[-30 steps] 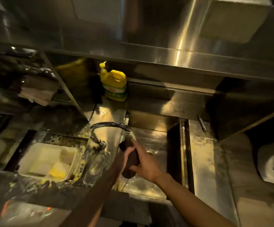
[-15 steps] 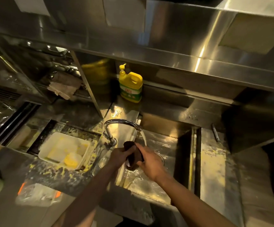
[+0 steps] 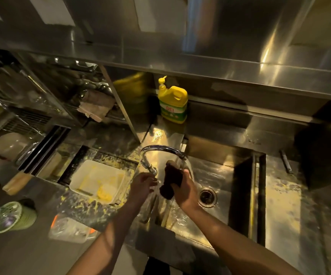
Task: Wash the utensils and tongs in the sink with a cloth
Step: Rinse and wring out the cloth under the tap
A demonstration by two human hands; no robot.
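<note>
My right hand grips the dark cloth under the faucet to wet it; left hand fingers look loosely curled, possibly empty.

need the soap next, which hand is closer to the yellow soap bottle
Right, narrowly. The right hand holds the dark cloth under the tap, below the yellow soap bottle. The left hand sits lower-left, by the tap's base.

dim, warm yellow lighting; glare streaks on the steel backsplash; left edge blurred; wide-angle bending at frame edges.
</note>
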